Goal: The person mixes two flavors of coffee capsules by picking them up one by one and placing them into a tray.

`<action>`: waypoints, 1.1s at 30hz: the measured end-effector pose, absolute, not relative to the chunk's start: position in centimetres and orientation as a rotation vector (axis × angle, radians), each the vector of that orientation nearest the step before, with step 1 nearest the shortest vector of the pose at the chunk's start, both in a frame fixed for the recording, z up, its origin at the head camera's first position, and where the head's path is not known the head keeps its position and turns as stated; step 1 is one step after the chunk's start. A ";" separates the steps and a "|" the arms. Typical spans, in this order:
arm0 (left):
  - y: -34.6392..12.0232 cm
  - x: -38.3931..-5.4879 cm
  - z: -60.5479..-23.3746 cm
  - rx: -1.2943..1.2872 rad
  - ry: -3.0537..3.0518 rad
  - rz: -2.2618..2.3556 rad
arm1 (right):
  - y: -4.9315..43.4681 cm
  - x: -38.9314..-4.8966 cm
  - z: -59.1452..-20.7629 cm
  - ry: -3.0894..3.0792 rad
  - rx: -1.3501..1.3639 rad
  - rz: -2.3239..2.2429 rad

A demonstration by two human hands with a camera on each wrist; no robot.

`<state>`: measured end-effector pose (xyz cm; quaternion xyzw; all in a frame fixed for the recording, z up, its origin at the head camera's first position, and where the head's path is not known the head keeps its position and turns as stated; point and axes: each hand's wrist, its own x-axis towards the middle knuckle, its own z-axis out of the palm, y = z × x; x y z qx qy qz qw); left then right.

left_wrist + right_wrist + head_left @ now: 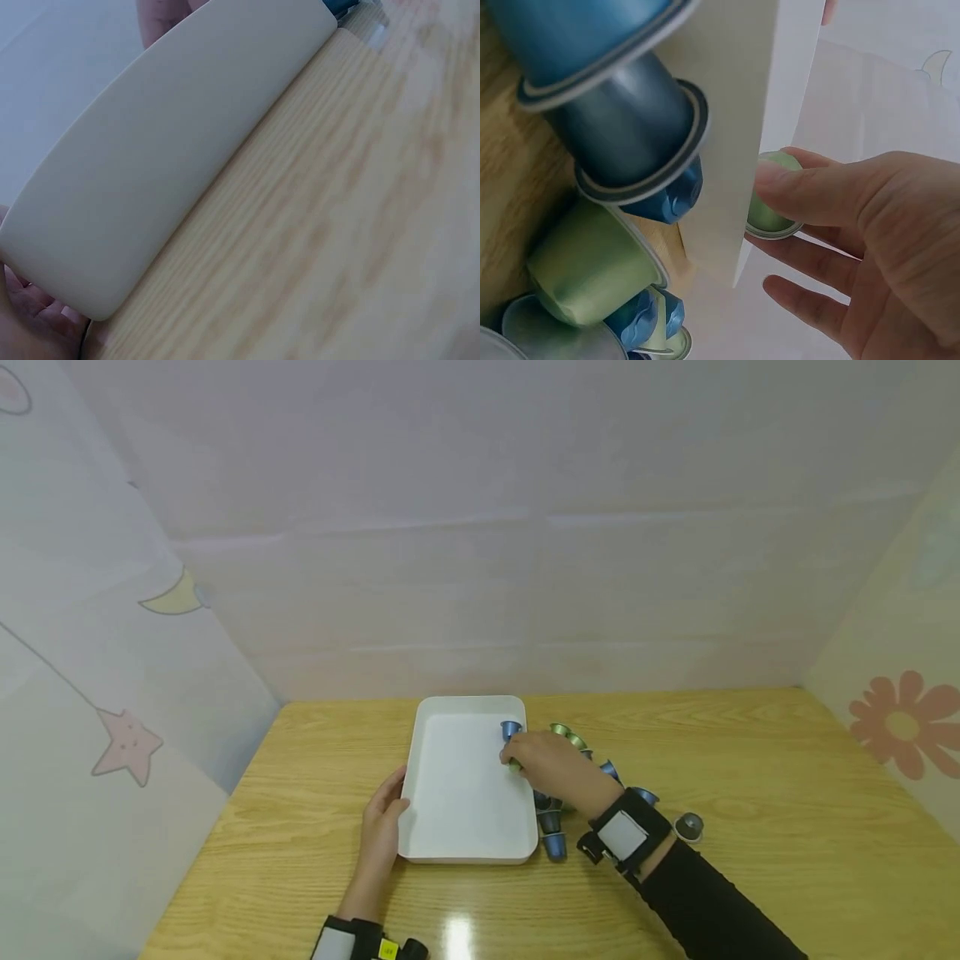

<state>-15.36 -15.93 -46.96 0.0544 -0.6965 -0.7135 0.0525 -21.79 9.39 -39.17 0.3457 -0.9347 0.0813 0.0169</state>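
Nearest the head camera, along its lower edge, are a black wristband [363, 939] on the left arm and a black sleeve [716, 897] on the right. Just beyond them the left hand [380, 827] grips the near left side of a white tray [465, 802], its thumb at the rim. The right hand [555, 764] reaches over the opposite side and pinches a green pod [769, 214] between thumb and fingers, just inside the tray's right wall; whether that pod touches the floor of the tray cannot be told. A blue pod [511, 729] sits in the tray by the same wall, just beyond the fingers. More pods [555, 846], blue, dark and green, lie close together on the wooden table [247, 868] along the tray's right side, partly hidden by the right forearm. One grey pod [690, 827] lies farther right, beside the wristband there. A red flower [903, 725] decorates the right wall.
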 end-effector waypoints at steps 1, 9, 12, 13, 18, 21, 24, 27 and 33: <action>-15.9 -15.4 -47.0 0.171 -2.119 -2.166 | 9.4 -21.9 -39.1 -2.910 1.076 0.261; -15.9 -15.3 -47.0 0.172 -2.110 -2.166 | 9.3 -22.2 -39.3 -2.915 1.109 0.277; -15.9 -15.4 -47.0 0.176 -2.102 -2.168 | 9.2 -22.2 -39.2 -2.910 1.119 0.275; -15.9 -15.4 -47.0 0.176 -2.101 -2.168 | 9.2 -22.3 -39.2 -2.912 1.119 0.273; -15.8 -15.4 -46.9 0.174 -2.104 -2.165 | 9.0 -22.4 -39.3 -2.929 1.111 0.268; -15.8 -15.4 -46.9 0.166 -2.102 -2.169 | 8.9 -22.6 -39.5 -2.937 1.106 0.255; -15.8 -15.4 -47.0 0.167 -2.100 -2.172 | 8.8 -22.7 -39.7 -2.939 1.100 0.238; -15.9 -15.5 -47.0 0.163 -2.100 -2.170 | 8.7 -22.9 -39.8 -2.936 1.103 0.223; -15.9 -15.5 -47.0 0.163 -2.101 -2.170 | 8.7 -23.0 -39.9 -2.929 1.105 0.195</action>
